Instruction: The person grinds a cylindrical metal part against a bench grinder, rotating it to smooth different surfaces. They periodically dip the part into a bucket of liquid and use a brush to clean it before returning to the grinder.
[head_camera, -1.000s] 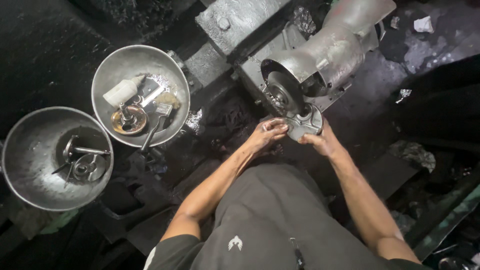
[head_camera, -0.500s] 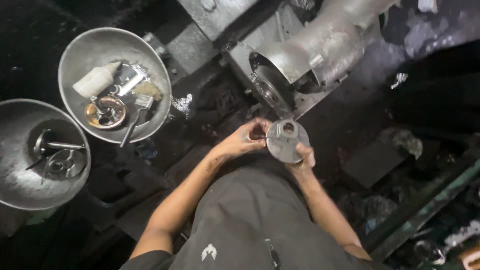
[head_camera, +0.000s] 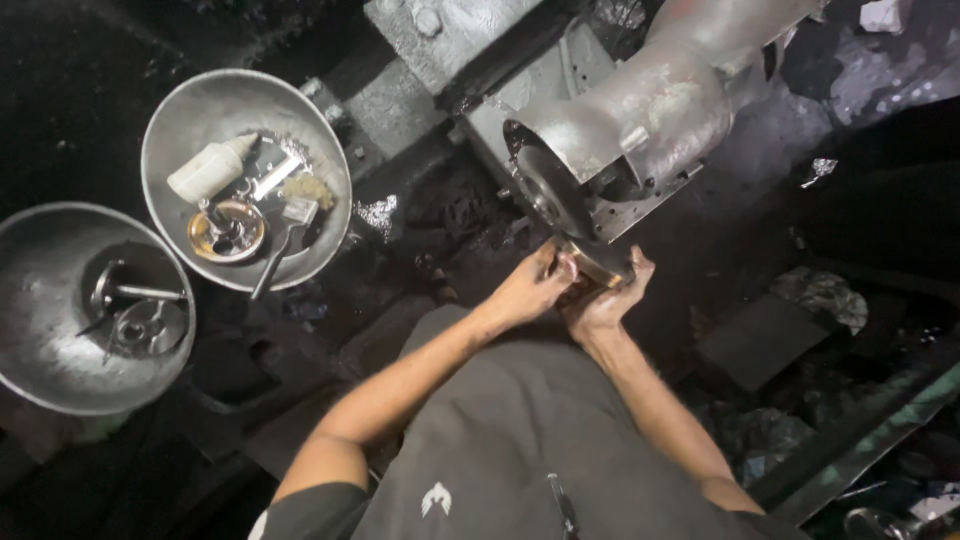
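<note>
Both hands close around a round metal part (head_camera: 597, 266), held edge-on just below the grinder's wheel (head_camera: 548, 190). The left hand (head_camera: 530, 290) grips its near-left rim and the right hand (head_camera: 605, 300) cups it from beneath. The wheel lies directly beyond the part, away from the body, both hands about equally near it.

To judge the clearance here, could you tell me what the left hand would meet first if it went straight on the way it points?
Most likely the round metal part already at its fingertips, held with the right hand; just beyond is the machine's dark disc. Depth is uncertain.
</note>
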